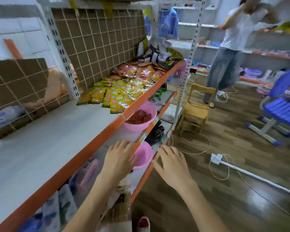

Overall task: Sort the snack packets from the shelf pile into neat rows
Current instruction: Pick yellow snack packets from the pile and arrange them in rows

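A pile of snack packets lies on the top shelf [45, 141]: yellow packets [117, 94] nearest, red and orange ones [141, 71] behind, dark and white ones [159, 56] at the far end. Both my hands are low, well short of the pile. My left hand [119, 156] reaches over a lower shelf, fingers relaxed beside a small pink bowl [143, 156]. My right hand [172, 163] hovers with fingers spread by the shelf's orange edge. Neither holds anything.
A larger pink bowl [141, 116] with red contents sits on a middle shelf. A small wooden chair [196, 109] and a blue chair [281, 108] stand on the wood floor. Cables and a power strip [216, 159] lie there. A person [231, 47] stands at the far shelves.
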Available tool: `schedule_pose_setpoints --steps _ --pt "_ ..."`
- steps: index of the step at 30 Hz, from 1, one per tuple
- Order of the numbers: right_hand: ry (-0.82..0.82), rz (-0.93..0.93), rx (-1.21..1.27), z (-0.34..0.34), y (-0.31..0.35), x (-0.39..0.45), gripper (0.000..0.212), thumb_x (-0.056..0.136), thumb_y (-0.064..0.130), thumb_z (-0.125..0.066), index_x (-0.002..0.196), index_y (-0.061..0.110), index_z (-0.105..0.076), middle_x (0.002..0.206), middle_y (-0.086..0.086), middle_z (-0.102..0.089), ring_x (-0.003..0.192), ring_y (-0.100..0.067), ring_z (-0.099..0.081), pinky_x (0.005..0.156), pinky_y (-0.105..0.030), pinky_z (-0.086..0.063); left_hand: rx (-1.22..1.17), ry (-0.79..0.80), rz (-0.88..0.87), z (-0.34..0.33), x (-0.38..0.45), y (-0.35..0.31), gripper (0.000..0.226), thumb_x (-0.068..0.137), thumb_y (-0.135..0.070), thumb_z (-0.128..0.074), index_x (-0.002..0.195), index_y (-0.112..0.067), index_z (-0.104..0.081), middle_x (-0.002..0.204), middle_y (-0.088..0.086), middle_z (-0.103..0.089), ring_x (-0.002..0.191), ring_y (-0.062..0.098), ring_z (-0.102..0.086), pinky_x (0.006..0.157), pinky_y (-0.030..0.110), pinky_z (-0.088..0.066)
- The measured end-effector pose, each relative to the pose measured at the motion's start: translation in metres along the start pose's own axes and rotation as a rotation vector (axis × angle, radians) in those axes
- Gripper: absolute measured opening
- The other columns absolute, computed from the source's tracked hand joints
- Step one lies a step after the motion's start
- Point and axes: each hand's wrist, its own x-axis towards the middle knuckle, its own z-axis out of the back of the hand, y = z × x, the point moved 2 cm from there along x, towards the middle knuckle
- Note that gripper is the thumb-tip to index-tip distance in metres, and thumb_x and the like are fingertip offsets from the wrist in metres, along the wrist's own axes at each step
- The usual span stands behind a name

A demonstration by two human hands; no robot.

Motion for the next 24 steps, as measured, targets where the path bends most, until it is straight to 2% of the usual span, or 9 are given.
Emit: schedule_pose_setpoints --steps 4,8,12,16,18,21,24 --pt "-0.008 -0.054 -0.009 0.011 -0.030 0.054 0.050 0.098 0.048 -0.033 0.142 0.024 -0.034 0.149 0.008 -0.032 0.136 -0.016 -0.027 0.109 -0.034 -0.025 -0.024 -0.034 -0.025 -0.012 0.074 0.003 0.028 0.060 -0.032 -0.068 0.084 -0.018 -0.068 0.077 0.000 -0.065 0.068 0.025 -0.066 0.055 0.031 -0.052" --pt "-0.018 -0.049 -0.042 0.030 -0.042 0.116 0.048 0.098 0.050 -0.032 0.139 0.025 -0.037 0.143 0.008 -0.038 0.133 -0.015 -0.032 0.107 -0.033 -0.026 -0.034 -0.046 -0.013 -0.013 0.137 0.022 0.038 0.069 -0.042 -0.046 0.088 -0.020 -0.070 0.081 -0.002 -0.066 0.073 0.023 -0.066 0.059 0.033 -0.053" --pt "-0.028 -0.028 -0.015 0.035 -0.046 0.180 0.045 0.097 0.049 -0.034 0.135 0.027 -0.041 0.137 0.009 -0.044 0.128 -0.015 -0.037 0.106 -0.033 -0.029 -0.038 -0.043 0.038 -0.016 0.190 0.055 0.042 0.070 -0.042 -0.042 0.090 -0.018 -0.070 0.083 0.002 -0.067 0.073 0.027 -0.067 0.057 0.035 -0.053" --pt "-0.019 0.016 0.005 0.036 -0.046 0.237 0.047 0.097 0.049 -0.035 0.137 0.026 -0.041 0.142 0.008 -0.041 0.132 -0.017 -0.034 0.107 -0.035 -0.028 -0.036 -0.032 0.107 -0.022 0.225 0.086 0.045 0.073 -0.045 -0.042 0.089 -0.015 -0.071 0.085 0.005 -0.069 0.076 0.029 -0.067 0.059 0.040 -0.055" --pt "-0.021 0.048 0.016 0.038 -0.044 0.264 0.046 0.097 0.049 -0.036 0.136 0.026 -0.043 0.141 0.007 -0.042 0.132 -0.017 -0.034 0.107 -0.035 -0.027 -0.044 -0.017 0.159 -0.026 0.240 0.102 0.044 0.076 -0.044 -0.045 0.096 -0.014 -0.071 0.092 0.007 -0.068 0.085 0.031 -0.066 0.066 0.042 -0.054" --pt "-0.036 0.118 0.037 0.040 -0.039 0.306 0.044 0.097 0.050 -0.036 0.131 0.025 -0.047 0.138 0.008 -0.045 0.130 -0.015 -0.037 0.110 -0.036 -0.026 -0.041 0.005 0.273 -0.028 0.261 0.123 0.041 0.087 -0.040 -0.056 0.119 -0.016 -0.062 0.118 0.006 -0.061 0.112 0.029 -0.056 0.083 0.041 -0.047" --pt "-0.031 0.202 0.047 0.038 -0.034 0.354 0.044 0.097 0.051 -0.035 0.129 0.024 -0.048 0.134 0.007 -0.048 0.127 -0.016 -0.039 0.107 -0.036 -0.030 0.007 -0.027 0.354 -0.032 0.279 0.145 0.043 0.091 -0.040 -0.053 0.129 -0.019 -0.054 0.129 0.001 -0.054 0.120 0.023 -0.049 0.084 0.037 -0.047"
